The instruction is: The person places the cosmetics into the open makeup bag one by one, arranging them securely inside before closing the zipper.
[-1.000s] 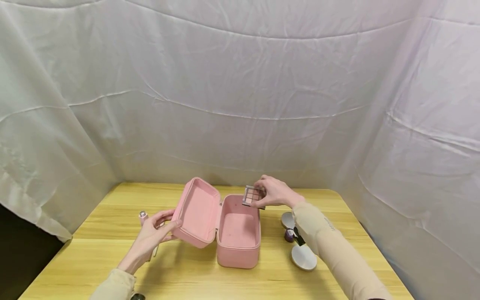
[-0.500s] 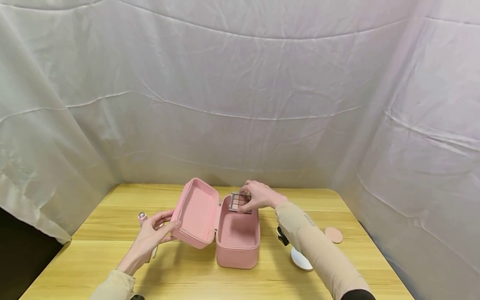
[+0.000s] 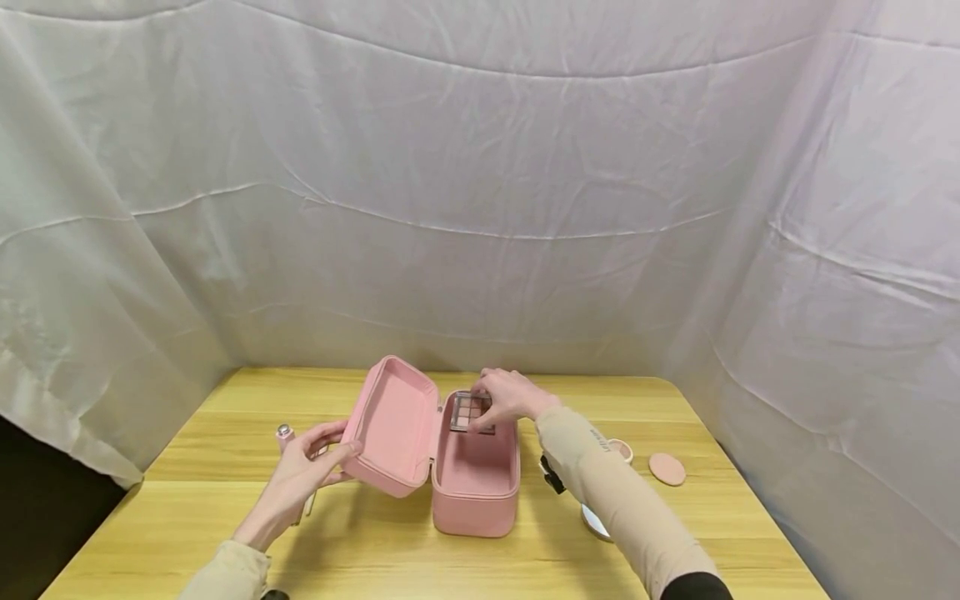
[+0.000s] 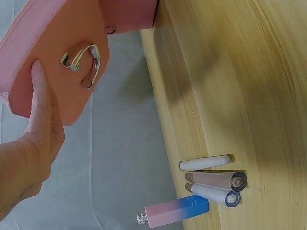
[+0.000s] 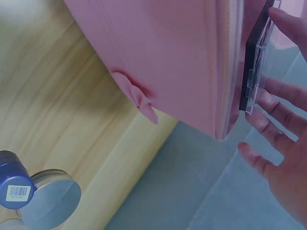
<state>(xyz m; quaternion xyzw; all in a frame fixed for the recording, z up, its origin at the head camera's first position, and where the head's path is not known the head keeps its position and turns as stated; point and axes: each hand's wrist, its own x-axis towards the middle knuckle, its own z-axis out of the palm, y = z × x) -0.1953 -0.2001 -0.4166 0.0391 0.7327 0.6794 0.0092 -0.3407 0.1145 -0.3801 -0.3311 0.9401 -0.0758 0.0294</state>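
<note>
A pink cosmetic case (image 3: pixel 476 514) stands on the table with its lid (image 3: pixel 399 425) swung out to the left. My left hand (image 3: pixel 303 467) grips the outer end of that lid, its fingers near the gold-coloured handle (image 4: pixel 79 62) in the left wrist view. At the case's far end, my right hand (image 3: pixel 513 395) pinches an eyeshadow palette (image 3: pixel 462 410) between thumb and fingertips. The palette overlaps the opening, its clear face toward the head camera. From the right wrist, its dark back edge shows close along the zipped rim.
Slim cosmetic tubes (image 4: pixel 216 180) and a pink-and-blue bottle (image 4: pixel 175 211) lie left of the case. On the right are a pink round puff (image 3: pixel 667 469), a round mirror (image 3: pixel 595 522) partly behind the sleeve, and a blue-purple jar (image 5: pixel 16 179). Fabric hangs behind the table.
My right hand has carried the palette leftward and slightly down, from above the case's right rim into the opening at the far end. My left hand stays on the lid.
</note>
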